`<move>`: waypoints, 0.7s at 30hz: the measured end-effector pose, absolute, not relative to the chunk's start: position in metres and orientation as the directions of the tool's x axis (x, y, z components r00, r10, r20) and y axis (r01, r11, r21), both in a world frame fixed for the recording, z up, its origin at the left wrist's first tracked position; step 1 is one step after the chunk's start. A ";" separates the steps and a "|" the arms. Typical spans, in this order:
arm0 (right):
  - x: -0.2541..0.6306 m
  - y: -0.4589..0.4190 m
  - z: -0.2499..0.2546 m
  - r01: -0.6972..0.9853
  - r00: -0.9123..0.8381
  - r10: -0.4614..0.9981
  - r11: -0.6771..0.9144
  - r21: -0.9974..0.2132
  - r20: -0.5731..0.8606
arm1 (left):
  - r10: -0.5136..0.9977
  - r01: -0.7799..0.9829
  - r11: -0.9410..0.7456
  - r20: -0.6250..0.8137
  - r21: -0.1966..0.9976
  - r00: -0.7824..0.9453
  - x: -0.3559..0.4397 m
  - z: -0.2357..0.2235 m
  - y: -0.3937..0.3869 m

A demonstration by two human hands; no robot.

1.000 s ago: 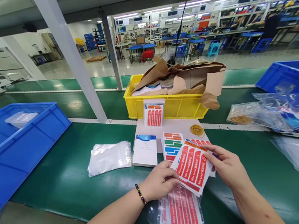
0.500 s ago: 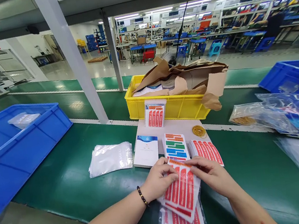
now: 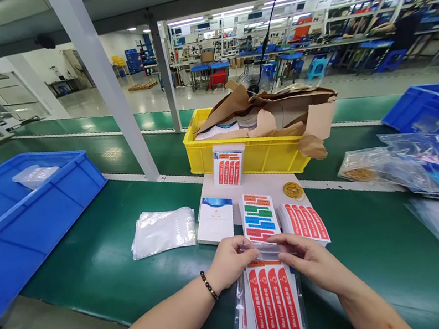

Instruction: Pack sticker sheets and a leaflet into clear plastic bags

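Observation:
My left hand [image 3: 232, 263] and my right hand [image 3: 309, 259] pinch the top edge of a clear plastic bag [image 3: 298, 297] from either side. Inside or beneath that film lies a sheet of red Max Level and Min Level stickers [image 3: 272, 296], with more sheets stacked below it. Just beyond my fingers is a pile of multicoloured sticker sheets [image 3: 258, 215]. To its right sits a fanned stack of red sticker sheets [image 3: 305, 222]. A stack of white booklets with a blue top [image 3: 215, 220] lies on the left.
Flat clear bags [image 3: 163, 231] lie left of the booklets. A yellow crate [image 3: 252, 157] with brown paper stands behind, with a bagged set [image 3: 228, 167] leaning on it. Rubber bands [image 3: 293, 190] rest on white card. Blue bins [image 3: 43, 216] flank the green bench [image 3: 371, 268].
Both hands have shifted from the loose red sticker sheet to the bag's top edge. The sheet now lies straight on the stack, no longer tilted in my fingers.

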State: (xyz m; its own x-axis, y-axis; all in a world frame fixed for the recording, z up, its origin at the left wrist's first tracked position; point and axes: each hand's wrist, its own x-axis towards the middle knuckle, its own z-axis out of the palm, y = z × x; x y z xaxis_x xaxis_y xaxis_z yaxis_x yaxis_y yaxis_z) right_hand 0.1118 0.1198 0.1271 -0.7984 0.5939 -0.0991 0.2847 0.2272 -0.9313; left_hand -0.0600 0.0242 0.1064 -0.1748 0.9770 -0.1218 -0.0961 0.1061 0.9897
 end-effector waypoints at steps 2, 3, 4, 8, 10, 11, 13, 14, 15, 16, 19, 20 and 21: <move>0.112 0.120 0.125 0.295 -0.785 0.605 0.178 -0.939 -0.132 | 0.972 -0.056 0.112 -0.121 0.992 -0.201 -0.060 0.106 0.025; 0.111 0.120 0.125 0.300 -0.783 0.605 0.159 -0.941 -0.147 | 0.972 -0.036 0.101 -0.106 0.994 -0.210 -0.060 0.107 0.025; 0.110 0.119 0.124 0.303 -0.783 0.602 0.147 -0.942 -0.158 | 0.973 -0.013 0.089 -0.090 0.996 -0.212 -0.059 0.108 0.025; 0.104 0.117 0.124 0.286 -0.781 0.611 0.162 -0.944 -0.131 | 0.977 0.069 0.059 -0.044 0.996 -0.208 -0.059 0.111 0.023; 0.101 0.115 0.125 0.264 -0.769 0.633 0.191 -0.945 -0.087 | 0.976 0.064 0.059 -0.044 0.996 -0.213 -0.058 0.112 0.023; 0.100 0.114 0.125 0.257 -0.764 0.642 0.209 -0.943 -0.066 | 0.975 0.049 0.063 -0.051 0.997 -0.214 -0.058 0.112 0.023; 0.099 0.112 0.126 0.258 -0.762 0.646 0.246 -0.934 -0.040 | 0.975 0.012 0.072 -0.067 0.997 -0.211 -0.058 0.111 0.024; 0.098 0.111 0.127 0.268 -0.763 0.645 0.264 -0.927 -0.037 | 0.976 -0.003 0.075 -0.074 0.997 -0.206 -0.057 0.110 0.024; 0.098 0.110 0.128 0.280 -0.764 0.645 0.283 -0.917 -0.034 | 0.976 -0.014 0.076 -0.078 0.997 -0.202 -0.057 0.109 0.024; 0.097 0.109 0.129 0.292 -0.764 0.644 0.302 -0.908 -0.031 | 0.977 -0.020 0.078 -0.081 0.997 -0.197 -0.057 0.109 0.024; 0.096 0.106 0.131 0.308 -0.764 0.645 0.348 -0.885 -0.013 | 0.975 -0.008 0.081 -0.081 0.997 -0.206 -0.056 0.107 0.024; 0.095 0.104 0.131 0.308 -0.767 0.642 0.356 -0.882 -0.009 | 0.975 0.003 0.077 -0.075 0.997 -0.210 -0.056 0.107 0.024; 0.094 0.103 0.131 0.305 -0.771 0.637 0.363 -0.880 -0.004 | 0.975 0.013 0.073 -0.068 0.997 -0.210 -0.056 0.106 0.024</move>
